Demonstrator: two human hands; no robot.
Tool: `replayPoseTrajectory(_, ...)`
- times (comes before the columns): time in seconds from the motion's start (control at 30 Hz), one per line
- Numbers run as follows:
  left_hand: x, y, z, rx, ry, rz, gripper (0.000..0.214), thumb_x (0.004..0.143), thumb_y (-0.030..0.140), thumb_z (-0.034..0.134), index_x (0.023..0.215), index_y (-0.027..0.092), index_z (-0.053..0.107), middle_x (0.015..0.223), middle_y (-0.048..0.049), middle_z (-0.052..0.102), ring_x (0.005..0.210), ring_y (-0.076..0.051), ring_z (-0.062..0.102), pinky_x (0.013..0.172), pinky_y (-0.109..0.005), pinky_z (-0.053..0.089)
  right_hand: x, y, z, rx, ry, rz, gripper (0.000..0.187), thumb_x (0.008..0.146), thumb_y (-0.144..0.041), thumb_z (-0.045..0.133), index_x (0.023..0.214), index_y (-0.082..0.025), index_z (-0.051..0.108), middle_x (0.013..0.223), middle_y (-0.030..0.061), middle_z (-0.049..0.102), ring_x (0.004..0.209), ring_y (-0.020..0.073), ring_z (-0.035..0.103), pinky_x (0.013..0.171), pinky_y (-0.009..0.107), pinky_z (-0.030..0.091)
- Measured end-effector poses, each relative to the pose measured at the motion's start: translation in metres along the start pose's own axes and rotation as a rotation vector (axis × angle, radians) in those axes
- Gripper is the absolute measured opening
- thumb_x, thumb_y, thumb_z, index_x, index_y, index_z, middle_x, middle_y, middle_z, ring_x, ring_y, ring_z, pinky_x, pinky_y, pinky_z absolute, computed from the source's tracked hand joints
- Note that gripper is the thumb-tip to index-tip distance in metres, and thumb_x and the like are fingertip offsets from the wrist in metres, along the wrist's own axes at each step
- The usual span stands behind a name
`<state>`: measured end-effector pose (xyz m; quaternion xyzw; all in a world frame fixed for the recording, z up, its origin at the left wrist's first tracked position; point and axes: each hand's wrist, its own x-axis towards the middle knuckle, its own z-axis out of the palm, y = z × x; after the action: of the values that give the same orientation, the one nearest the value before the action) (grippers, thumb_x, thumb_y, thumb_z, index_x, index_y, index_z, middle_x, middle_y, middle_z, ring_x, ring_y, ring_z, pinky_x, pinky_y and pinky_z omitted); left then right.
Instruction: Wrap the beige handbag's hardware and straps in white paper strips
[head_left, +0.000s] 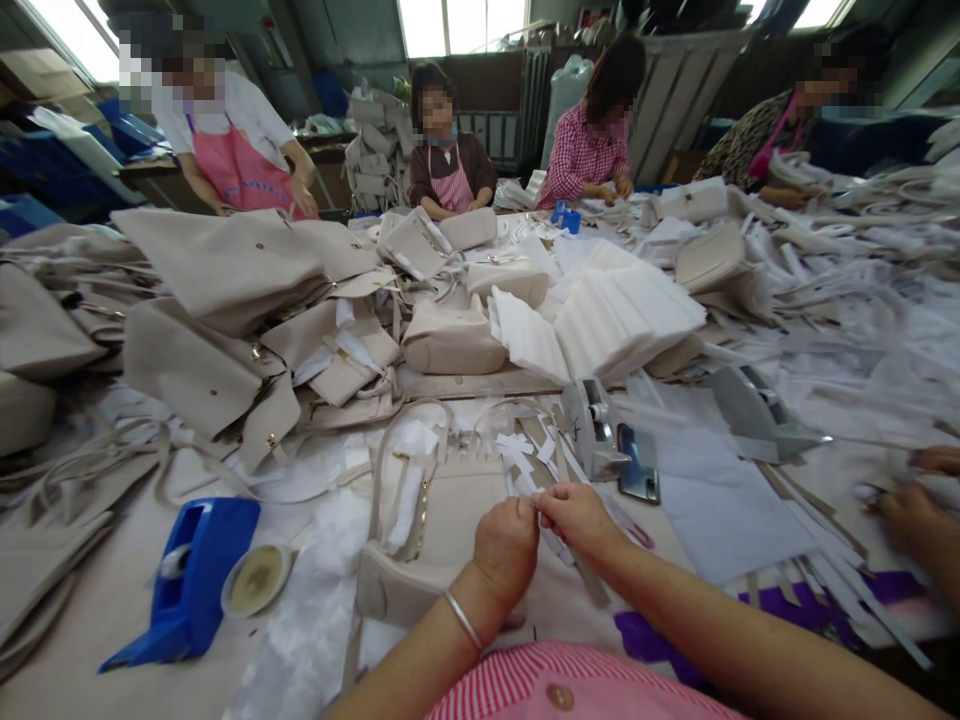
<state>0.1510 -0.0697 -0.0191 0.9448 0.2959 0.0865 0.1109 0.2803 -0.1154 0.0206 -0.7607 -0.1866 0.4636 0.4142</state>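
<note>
Beige handbag (pixel 450 510) lies flat on the table (pixel 112 610) right under my hands. My left hand (pixel 507 548) and right hand (pixel 576 515) meet above it, fingertips of both pinched tight on a thin white strip (pixel 553 543). Blue tape dispenser (pixel 187 580) sits to the left.

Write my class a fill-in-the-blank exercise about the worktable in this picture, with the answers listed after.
The tape dispenser left of the bag is ____.
The bracelet is on the ____ wrist.
The phone lies ____ of the grey dispenser.
The left hand and right hand pinch a ____ strip.
Missing words: blue; left; right; white.
</note>
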Motion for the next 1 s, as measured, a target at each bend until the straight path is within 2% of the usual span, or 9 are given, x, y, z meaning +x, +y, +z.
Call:
replayPoseTrajectory(0.13,-0.001,0.002,0.0,0.022,-0.009,-0.002,0.011,0.088,0.008,0.054,0.091,0.018,0.058,0.08,-0.0041,0.066,0.07,-0.022,0.064,0.06,-0.031,0.05,0.002,0.008,0.001,-0.054,0.049,0.055,0.025,0.073,-0.033,0.064,0.055,-0.017,0.059,0.045,-0.0017,0.055,0.039,0.0084,0.04,0.039,0.022,0.028)
replayPoseTrajectory(0.27,-0.001,0.004,0.0,0.041,-0.016,-0.021,0.011,0.089,0.008,0.053,0.092,0.017,0.059,0.079,-0.0044,0.065,0.07,-0.022,0.064,0.06,-0.031,0.05,0.002,0.012,0.001,-0.055,0.036,0.124,0.027,0.074,-0.036,0.064,0.055,-0.019,0.056,0.043,-0.0026,0.053,0.035,0.0087,0.038,0.035,0.023,0.023)
replayPoseTrajectory(0.37,-0.001,0.004,-0.001,0.065,-0.017,-0.042,0.022,0.091,0.008,0.051,0.111,0.014,0.058,0.081,-0.0052,0.065,0.071,-0.022,0.065,0.059,-0.031,0.05,0.002,0.013,0.001,-0.036,0.025,0.138,0.025,0.074,-0.035,0.063,0.056,-0.019,0.055,0.044,-0.0034,0.052,0.034,0.0081,0.037,0.034,0.022,0.021)
replayPoseTrajectory(0.43,-0.001,0.004,-0.003,0.086,-0.039,-0.03,0.038,0.091,0.007,0.05,0.129,0.015,0.05,0.082,-0.0045,0.065,0.071,-0.021,0.065,0.059,-0.029,0.05,0.003,0.013,0.001,-0.02,0.019,0.148,0.023,0.074,-0.032,0.062,0.056,-0.02,0.054,0.044,-0.0035,0.052,0.034,0.0077,0.037,0.033,0.021,0.02)
replayPoseTrajectory(0.5,-0.001,0.002,-0.004,0.082,-0.072,-0.018,0.046,0.091,0.008,0.05,0.136,0.018,0.045,0.082,-0.0039,0.065,0.072,-0.021,0.065,0.059,-0.029,0.049,0.002,0.013,0.001,-0.002,0.006,0.155,0.021,0.074,-0.03,0.062,0.057,-0.019,0.054,0.045,-0.0034,0.053,0.034,0.0073,0.037,0.033,0.021,0.02)
replayPoseTrajectory(0.57,0.0,0.001,-0.005,0.057,-0.091,-0.026,0.041,0.092,0.009,0.05,0.132,0.018,0.049,0.083,-0.0044,0.065,0.073,-0.022,0.066,0.06,-0.029,0.049,-0.001,0.012,-0.001,0.014,-0.012,0.148,0.022,0.075,-0.031,0.062,0.058,-0.018,0.055,0.047,-0.0031,0.054,0.035,0.007,0.038,0.033,0.02,0.021)
replayPoseTrajectory(0.63,0.001,0.001,-0.006,0.031,-0.096,-0.04,0.028,0.092,0.01,0.05,0.118,0.017,0.057,0.083,-0.0051,0.065,0.073,-0.022,0.065,0.06,-0.029,0.049,-0.005,0.009,-0.004,0.033,-0.033,0.139,0.024,0.077,-0.031,0.063,0.059,-0.017,0.057,0.048,-0.0032,0.054,0.036,0.0067,0.039,0.034,0.02,0.023)
replayPoseTrajectory(0.73,0.003,0.0,-0.005,-0.005,-0.102,-0.05,0.016,0.092,0.01,0.049,0.102,0.017,0.06,0.082,-0.0055,0.065,0.072,-0.022,0.065,0.061,-0.03,0.049,-0.011,0.004,-0.008,0.072,-0.06,0.152,0.023,0.077,-0.029,0.066,0.059,-0.017,0.057,0.049,-0.004,0.054,0.037,0.0063,0.039,0.036,0.02,0.026)
replayPoseTrajectory(1.0,0.004,-0.003,-0.005,-0.125,-0.098,-0.132,0.013,0.093,0.013,0.047,0.098,0.015,0.059,0.085,-0.008,0.068,0.076,-0.023,0.066,0.067,-0.032,0.051,-0.008,0.001,-0.001,0.247,-0.144,0.33,0.027,0.08,-0.022,0.064,0.058,-0.017,0.049,0.048,-0.0059,0.046,0.039,0.0055,0.036,0.039,0.018,0.03)
